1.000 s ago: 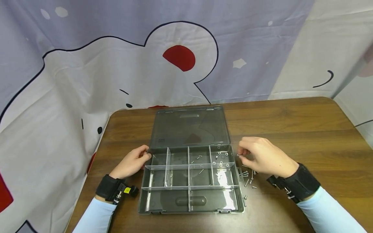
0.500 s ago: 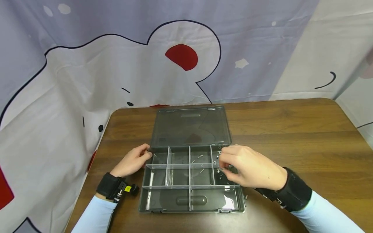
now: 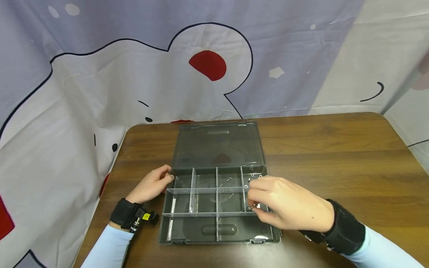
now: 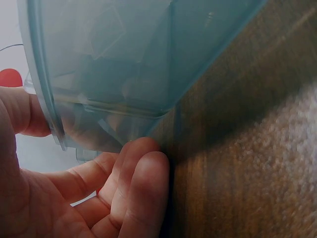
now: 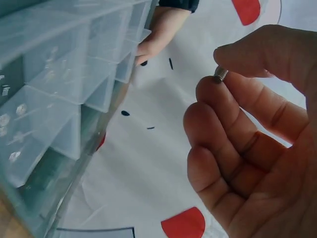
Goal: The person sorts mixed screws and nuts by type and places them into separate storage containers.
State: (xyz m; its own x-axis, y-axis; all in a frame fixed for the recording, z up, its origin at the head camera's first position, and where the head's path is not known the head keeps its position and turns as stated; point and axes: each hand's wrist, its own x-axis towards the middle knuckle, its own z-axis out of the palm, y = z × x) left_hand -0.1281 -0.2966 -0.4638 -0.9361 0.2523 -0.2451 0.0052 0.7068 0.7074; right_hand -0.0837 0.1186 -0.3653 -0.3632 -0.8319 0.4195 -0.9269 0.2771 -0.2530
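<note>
A grey, see-through compartment box [image 3: 187, 229] lies on the table with its lid [image 3: 218, 147] folded back. My left hand [image 3: 151, 186] grips the back left corner; in the left wrist view the fingertips [image 4: 143, 173] press low against the wall. Over the right-hand middle compartment, my right hand [image 3: 285, 203] pinches a small metal screw between thumb and fingers. Its threaded end [image 5: 221, 74] shows in the right wrist view. Small nuts or rings [image 3: 246, 186] lie in the back right compartment. A few short screws [image 3: 231, 195] lie in the column left of it.
Thin upright dividers [image 3: 217, 201] split the box into several compartments. Two latches [image 3: 257, 241] line the front edge. The wooden table [image 3: 335, 156] extends to the right, and a printed cloth [image 3: 127, 82] hangs behind it.
My right hand has moved left from the table beside the box to over the compartments, then slightly toward the front, carrying a screw. The left hand has stayed at the corner.
</note>
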